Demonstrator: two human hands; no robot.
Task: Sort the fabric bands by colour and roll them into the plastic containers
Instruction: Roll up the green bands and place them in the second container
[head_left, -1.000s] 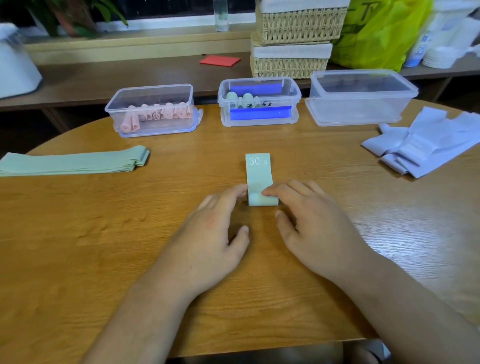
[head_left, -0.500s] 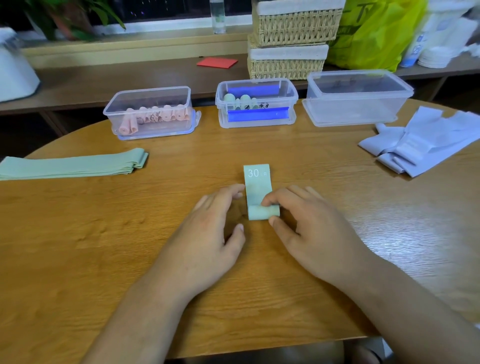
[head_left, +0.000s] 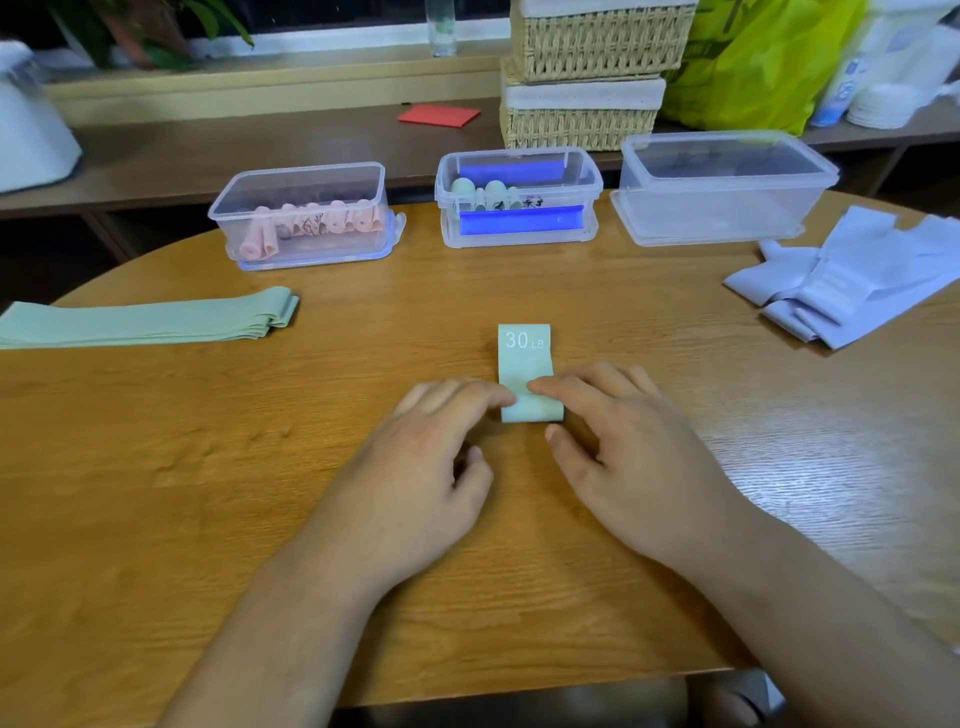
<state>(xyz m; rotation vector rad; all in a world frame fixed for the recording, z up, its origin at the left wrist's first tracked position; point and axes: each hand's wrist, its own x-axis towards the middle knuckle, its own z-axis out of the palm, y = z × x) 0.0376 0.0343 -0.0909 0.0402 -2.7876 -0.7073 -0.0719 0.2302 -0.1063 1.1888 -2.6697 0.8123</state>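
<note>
in the head view, a pale green fabric band (head_left: 525, 364) marked "30 lb" is laid flat near the middle of a round wooden table (head_left: 156, 467), and its near end is turned up into a small roll. the roll is pressed from both sides by two bare hands. the left hand (head_left: 415, 467) is laid palm down with its fingers stretched out and held close together; the roll's left end is touched by the tip of the forefinger, and the thumb is kept back from the band. the right hand (head_left: 639, 457) is laid palm down too, fingers nearly straight and slightly spread, with the forefinger tip set on top of the roll. its thumb is seen just beside the roll's near edge; whether it touches cannot be told.

at the far edge of the table three clear plastic containers are lined up. pink rolls are held in the left container (head_left: 306, 218), pale green rolls in the blue-clipped middle container (head_left: 519, 197), and no rolls can be made out in the right container (head_left: 727, 187). a stack of flat green bands (head_left: 140, 322) is laid at the left edge, well apart from the hands, and a heap of lilac bands (head_left: 852, 275) at the right. behind the table, two stacked wicker baskets (head_left: 587, 78) and a yellow-green plastic bag (head_left: 758, 57) are set on a bench.
</note>
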